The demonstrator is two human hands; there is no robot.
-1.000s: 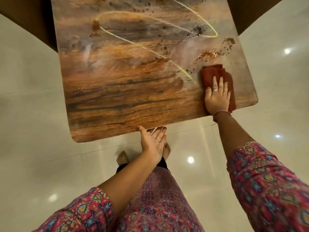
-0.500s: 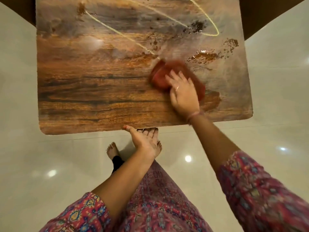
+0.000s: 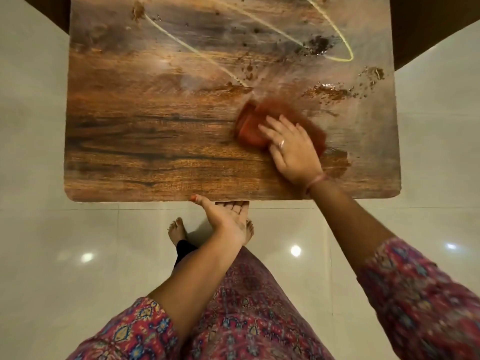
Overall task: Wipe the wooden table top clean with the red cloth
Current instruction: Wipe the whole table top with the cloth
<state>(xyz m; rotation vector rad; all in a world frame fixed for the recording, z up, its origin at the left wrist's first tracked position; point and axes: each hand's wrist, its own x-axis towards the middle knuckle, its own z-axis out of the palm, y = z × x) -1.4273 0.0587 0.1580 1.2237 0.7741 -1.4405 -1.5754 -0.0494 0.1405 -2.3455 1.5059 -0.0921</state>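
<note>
The wooden table top (image 3: 155,141) fills the upper part of the head view. The red cloth (image 3: 250,126) lies bunched on its near right part, blurred by motion. My right hand (image 3: 293,149) presses flat on the cloth, fingers spread and pointing left. My left hand (image 3: 226,219) holds the table's near edge, thumb on the rim and fingers tucked underneath. A wet brown spill (image 3: 327,93) lies just beyond the cloth to the right. A thin yellow line (image 3: 197,51) loops across the far half, among dark crumbs (image 3: 318,45).
Glossy white floor tiles (image 3: 78,242) surround the table on three sides. My bare foot (image 3: 176,229) stands just under the near edge. Dark furniture (image 3: 428,27) sits behind the far right corner. A brown smear (image 3: 137,13) marks the far left.
My right hand has swept the red cloth leftward from the table's right edge toward the middle. The left hand has stayed at the near edge.
</note>
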